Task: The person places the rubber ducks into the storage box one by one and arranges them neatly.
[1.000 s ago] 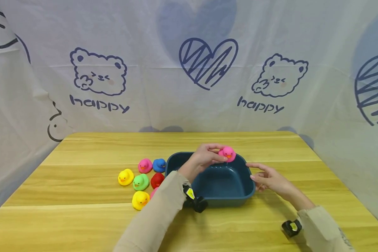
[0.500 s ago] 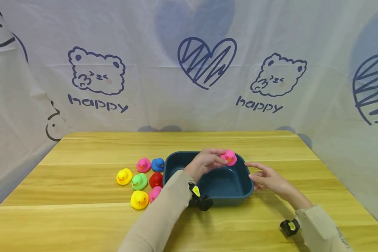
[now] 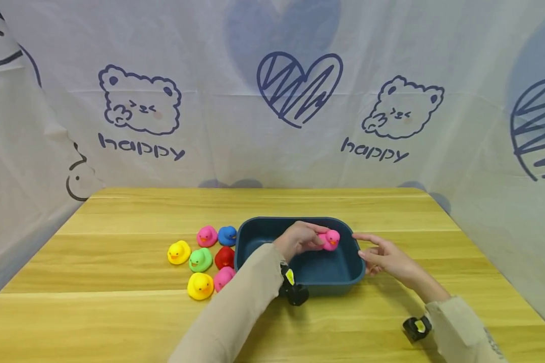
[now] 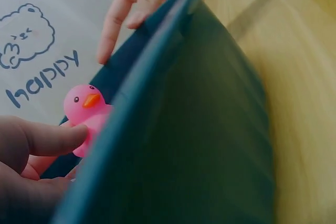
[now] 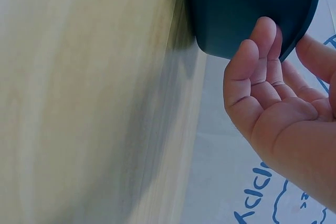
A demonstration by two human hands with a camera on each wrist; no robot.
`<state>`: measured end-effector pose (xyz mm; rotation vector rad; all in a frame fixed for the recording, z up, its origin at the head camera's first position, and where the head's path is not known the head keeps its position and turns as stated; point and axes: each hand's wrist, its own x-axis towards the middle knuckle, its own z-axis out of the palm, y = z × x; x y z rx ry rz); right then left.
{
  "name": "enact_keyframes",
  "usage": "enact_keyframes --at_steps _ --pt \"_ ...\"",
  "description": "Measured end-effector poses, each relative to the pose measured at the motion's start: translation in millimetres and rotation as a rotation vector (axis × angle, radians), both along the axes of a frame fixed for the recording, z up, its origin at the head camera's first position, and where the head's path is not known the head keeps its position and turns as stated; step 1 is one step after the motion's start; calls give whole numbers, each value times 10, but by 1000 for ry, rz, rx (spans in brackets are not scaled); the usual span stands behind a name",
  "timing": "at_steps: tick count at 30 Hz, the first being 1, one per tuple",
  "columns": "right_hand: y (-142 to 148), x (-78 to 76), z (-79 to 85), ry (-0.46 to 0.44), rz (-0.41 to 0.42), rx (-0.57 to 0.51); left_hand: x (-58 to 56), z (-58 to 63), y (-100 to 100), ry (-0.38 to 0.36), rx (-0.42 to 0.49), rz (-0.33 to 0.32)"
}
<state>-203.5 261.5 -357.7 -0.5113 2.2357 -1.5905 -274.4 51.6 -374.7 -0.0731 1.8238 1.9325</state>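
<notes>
My left hand (image 3: 300,238) reaches into a dark teal plastic bin (image 3: 327,290) and pinches a pink rubber duck (image 3: 330,240) between thumb and fingers. In the left wrist view the thumb presses the side of the duck (image 4: 86,106), its orange beak showing above the bin's rim (image 4: 147,61). My right hand (image 3: 388,259) is at the bin's right end, index finger extended along the rim. From the right wrist view, the fingers of this hand (image 5: 278,93) lie loosely bent against the bin's outer wall (image 5: 236,9).
Left of the bin several rubber ducks stand on the wooden table (image 3: 95,322): yellow (image 3: 179,252), green (image 3: 201,259), blue (image 3: 227,236), red (image 3: 224,257) and pink (image 3: 207,236). A printed white curtain (image 3: 227,126) hangs behind the table.
My left hand has lowered the pink duck from above the bin's back rim down into the bin, toward its right end. The right hand has stayed at the rim.
</notes>
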Motion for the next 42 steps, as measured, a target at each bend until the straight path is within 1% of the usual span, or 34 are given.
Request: enact_keyframes --at_steps 1,2,3,6,10,12,17,19,23,26,28,30,32,34,35,36,37,38,40,42 --pt "-1 -1 -1 2 0 0 22 20 -3 -4 -22 2" --pt "-1 -1 -3 3 0 -1 76 77 3 -13 -64 20" --pt "-1 -2 -4 4 0 -2 102 97 5 -11 -83 22" --pt "2 1 -8 8 0 -6 156 143 -1 -10 -124 6" --pt "8 7 -15 14 1 -10 177 154 -11 -9 -179 -16" --pt "12 9 -22 15 2 -10 179 150 -5 -10 -217 -16" --pt "18 11 -29 17 3 -9 183 134 12 4 -319 4" --pt "17 9 -31 16 3 -8 183 133 13 7 -338 22" --pt "14 6 -36 9 1 -8 183 143 9 4 -337 52" --pt "11 8 -33 9 -5 -2 177 151 6 -9 -320 60" --pt "8 13 -27 10 -9 1 160 144 6 -23 -290 65" --pt "5 18 -20 10 -14 5 160 151 9 -33 -291 72" --pt "3 21 -15 11 -13 6 200 207 5 -41 -278 78" --pt "1 19 -14 7 -18 9 204 221 0 -55 -268 85" --pt "0 17 -14 7 -18 10 174 193 6 -64 -267 89" --pt "0 16 -15 7 -18 11 168 184 17 -59 -257 97" --pt "-1 14 -16 6 -18 11 38 37 38 -72 -215 96" --pt "-1 12 -18 6 -17 12 -116 -143 70 -85 -196 94" --pt "-2 12 -18 6 -17 12 -486 -582 151 -94 -151 93" --pt "-3 16 -17 5 -16 12 -818 -978 227 -104 -104 86"
